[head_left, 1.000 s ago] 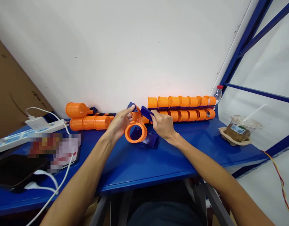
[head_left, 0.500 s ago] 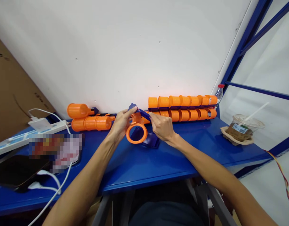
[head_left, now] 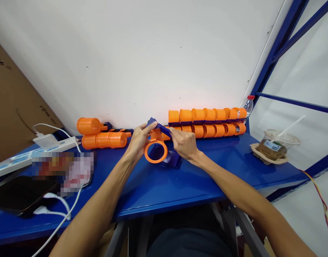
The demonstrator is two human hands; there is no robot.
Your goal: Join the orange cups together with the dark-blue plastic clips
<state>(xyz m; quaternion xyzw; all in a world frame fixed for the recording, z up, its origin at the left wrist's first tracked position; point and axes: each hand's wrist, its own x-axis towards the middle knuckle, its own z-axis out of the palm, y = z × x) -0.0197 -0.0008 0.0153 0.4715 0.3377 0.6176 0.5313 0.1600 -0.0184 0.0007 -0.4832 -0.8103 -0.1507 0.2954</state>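
Over the middle of the blue table [head_left: 164, 185] I hold an orange tube piece [head_left: 155, 148] whose round open end faces me. My left hand [head_left: 138, 141] grips its left side, thumb and fingers pinched on a dark blue clip [head_left: 152, 122] at its top. My right hand [head_left: 184, 142] pinches another dark blue clip piece [head_left: 164, 129] against the tube's upper right. A further dark blue part [head_left: 170, 159] lies flat on the table just under the tube.
Two stacked rows of joined orange tubes [head_left: 206, 121] lie along the wall at right; a shorter orange tube assembly [head_left: 102, 134] lies at left. An iced drink cup with straw [head_left: 273, 146] stands far right. A white power strip [head_left: 32, 151], cables and a dark tablet [head_left: 19, 194] sit left.
My right hand has pushed its blue clip piece leftward onto the top of the orange tube, closer to my left fingers. The tube has barely shifted.
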